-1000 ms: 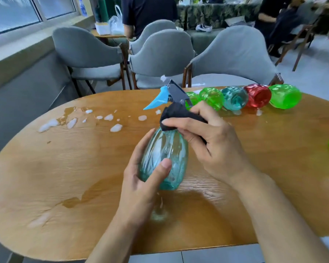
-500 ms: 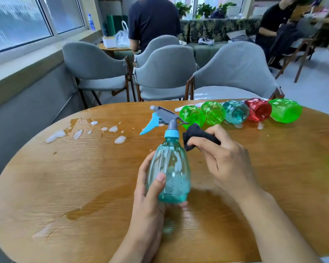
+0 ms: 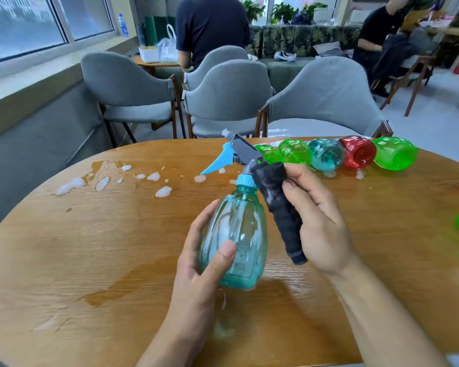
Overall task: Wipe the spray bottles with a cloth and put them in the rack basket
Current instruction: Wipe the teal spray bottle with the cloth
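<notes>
The translucent teal plastic spray bottle with a grey trigger head (image 3: 235,239) stands upright at the near middle of the oval wooden table (image 3: 77,247), its base on or just above the wet wood. The left hand (image 3: 200,266) wraps its lower body, fingers behind and thumb pressed on the front. The right hand (image 3: 316,218) grips a dark rolled cloth (image 3: 281,207), fingers curled round it, the cloth's upper end touching the bottle's neck just under the trigger.

The bottle shows white suds streaks and looks slick, so I judge it could twist or slide out of the left hand if the cloth pushes hard at the neck. The puddle under it (image 3: 133,284) would let the base skid. Pressure on the trigger could squirt liquid towards the far left.

Half a second ago the cloth was bunched and held clear to the right of the bottle; now it hangs long and meets the neck. The bottle leans slightly more, with its nozzle raised.

Beyond, a row of green, teal and red bottles (image 3: 326,154) lies on its side at the far right edge, and foam blobs (image 3: 154,177) dot the far left. No rack basket is in view.
</notes>
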